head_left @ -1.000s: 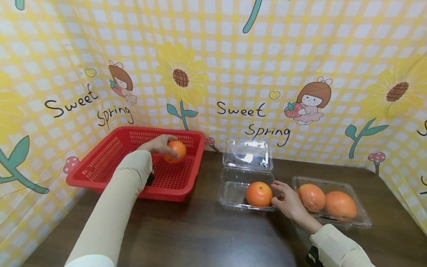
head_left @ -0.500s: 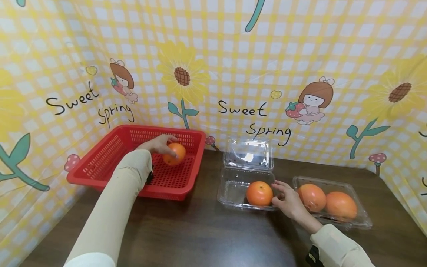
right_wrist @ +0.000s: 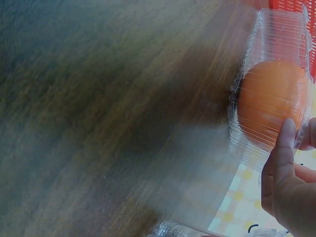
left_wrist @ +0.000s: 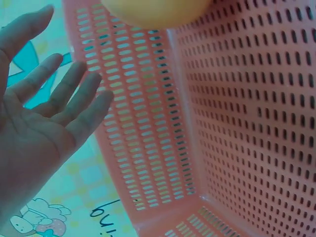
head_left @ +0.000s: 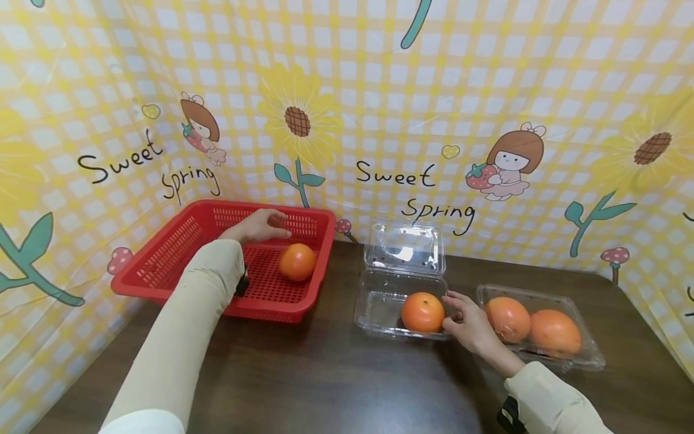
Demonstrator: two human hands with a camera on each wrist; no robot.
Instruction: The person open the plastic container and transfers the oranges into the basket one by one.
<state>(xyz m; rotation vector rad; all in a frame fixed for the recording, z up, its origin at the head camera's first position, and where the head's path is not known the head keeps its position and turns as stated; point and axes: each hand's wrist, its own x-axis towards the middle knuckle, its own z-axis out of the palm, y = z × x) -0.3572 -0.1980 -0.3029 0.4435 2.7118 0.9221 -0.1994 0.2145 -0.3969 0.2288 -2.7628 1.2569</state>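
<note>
"What's in the clear plastic box (right_wrist: pixel 279 37)?"
"One orange (right_wrist: pixel 270 96), seen through the ribbed wall."
"And the right hand (right_wrist: pixel 291 190)?"
"Gripping the box's edge, near the orange."
"What lies around the box?"
"A red perforated basket (right_wrist: pixel 291 4) past the end away from the hand, a wood-grained table (right_wrist: pixel 123 98) alongside, yellow-and-white checked cloth (right_wrist: pixel 232 202) past the hand's end."

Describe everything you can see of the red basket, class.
The red basket is rectangular and looks plastic, with slotted walls, a perforated floor and a broad rim. It stands upright on the table, at the left, near the patterned cloth. One orange is inside, toward its right end. The left hand is over it; whether the sleeve touches the rim is unclear.
</note>
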